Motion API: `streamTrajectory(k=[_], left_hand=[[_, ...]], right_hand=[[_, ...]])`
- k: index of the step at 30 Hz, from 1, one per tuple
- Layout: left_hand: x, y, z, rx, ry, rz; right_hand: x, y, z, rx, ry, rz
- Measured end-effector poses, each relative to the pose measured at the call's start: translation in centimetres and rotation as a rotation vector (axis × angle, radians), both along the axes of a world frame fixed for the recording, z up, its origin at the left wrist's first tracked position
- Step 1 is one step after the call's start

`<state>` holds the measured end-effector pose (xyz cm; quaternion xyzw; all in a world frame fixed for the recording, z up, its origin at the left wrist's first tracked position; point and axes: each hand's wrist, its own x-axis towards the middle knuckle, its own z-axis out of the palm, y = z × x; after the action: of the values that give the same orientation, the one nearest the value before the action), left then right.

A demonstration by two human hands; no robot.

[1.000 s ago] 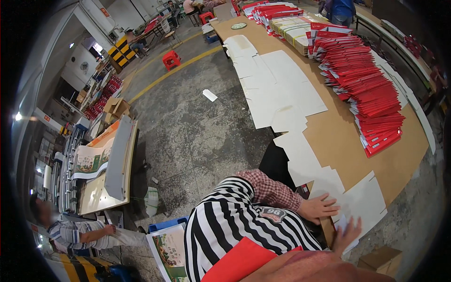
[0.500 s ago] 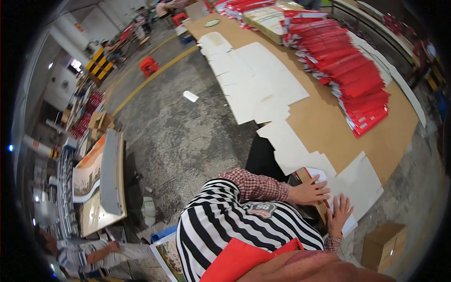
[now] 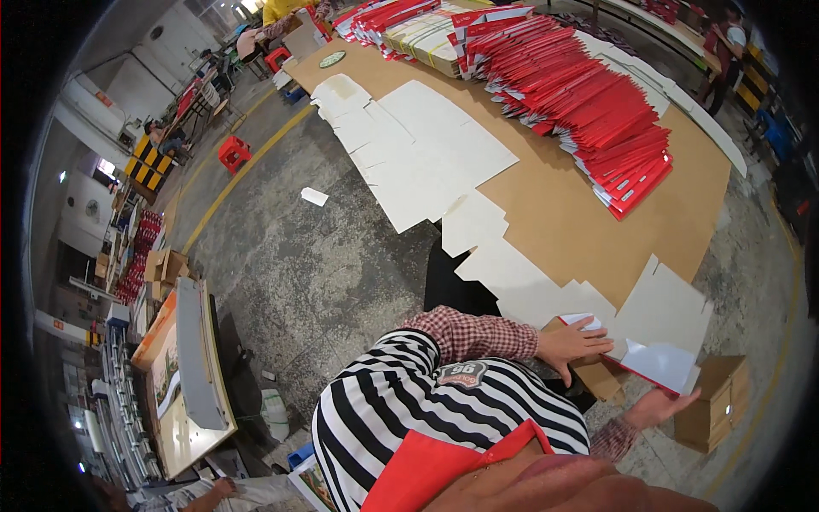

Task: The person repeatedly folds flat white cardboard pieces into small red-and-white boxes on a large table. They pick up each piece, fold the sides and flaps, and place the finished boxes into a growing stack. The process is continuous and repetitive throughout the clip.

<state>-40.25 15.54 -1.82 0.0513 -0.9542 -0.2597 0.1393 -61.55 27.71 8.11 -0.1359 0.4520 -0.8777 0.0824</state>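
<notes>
Left hand: my left hand (image 3: pixel 573 343) lies flat with fingers spread on a small white sheet (image 3: pixel 582 322) at the near corner of the table; it presses, it does not grip.
Right hand: my right hand (image 3: pixel 655 408) is open, palm up, under the lower edge of a folded white card with a red rim (image 3: pixel 659 363); the fingers support it and are not closed round it.
Card in hand: just off the table's near corner, tilted, touching the large white blank (image 3: pixel 667 304) that overhangs the edge.
Brown box: a small cardboard box (image 3: pixel 713 403) stands on the floor just right of my right hand.
Table: a long brown table (image 3: pixel 570 213) runs away from me toward the top of the view.
White blanks: flat white die-cut sheets (image 3: pixel 426 149) lie overlapping along the table's left edge.
Red packs: a long fanned row of red and white flat packs (image 3: pixel 589 98) runs along the right side, with stacked bundles (image 3: pixel 422 32) beyond.
Floor signs: a yellow line (image 3: pixel 235 177) crosses the grey concrete; a red stool (image 3: pixel 234 154) stands beside it and a white scrap (image 3: pixel 314 196) lies near.
Open room: bare concrete lies left of the table; a printed board stack (image 3: pixel 183 375) sits at my far left.
</notes>
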Motion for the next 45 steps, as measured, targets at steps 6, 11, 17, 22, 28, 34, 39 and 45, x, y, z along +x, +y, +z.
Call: streamTrajectory(k=[6,11,17,22,28,34,39,45], left_hand=[[0.9,-0.4,1.3,0.005,0.010,-0.026],[8.0,-0.3,2.3,-0.168,-0.307,0.188],[12.9,-8.9,7.9,-0.201,-0.556,0.275],[12.1,-16.4,4.9,0.346,-0.407,0.091],[18.4,-14.3,5.4,0.605,-0.245,0.685],[18.4,-6.4,0.5,-0.399,-0.153,0.765],[20.9,-3.4,4.5,-0.396,-0.450,0.466],[24.1,-4.7,3.2,-0.030,0.230,1.055]], right_hand=[[2.4,-5.2,-12.6,0.460,0.393,0.604],[8.5,-9.0,-3.3,1.008,1.622,0.840],[5.1,-7.0,-2.8,0.594,0.978,0.646],[6.0,-8.1,-4.2,1.060,1.613,0.613],[6.8,-8.5,-6.8,0.870,1.410,0.629],[13.0,-15.0,-5.4,0.529,1.488,1.013],[13.0,-14.9,-6.3,0.644,1.661,1.193],[13.3,-13.3,-6.0,0.575,1.574,1.223]])
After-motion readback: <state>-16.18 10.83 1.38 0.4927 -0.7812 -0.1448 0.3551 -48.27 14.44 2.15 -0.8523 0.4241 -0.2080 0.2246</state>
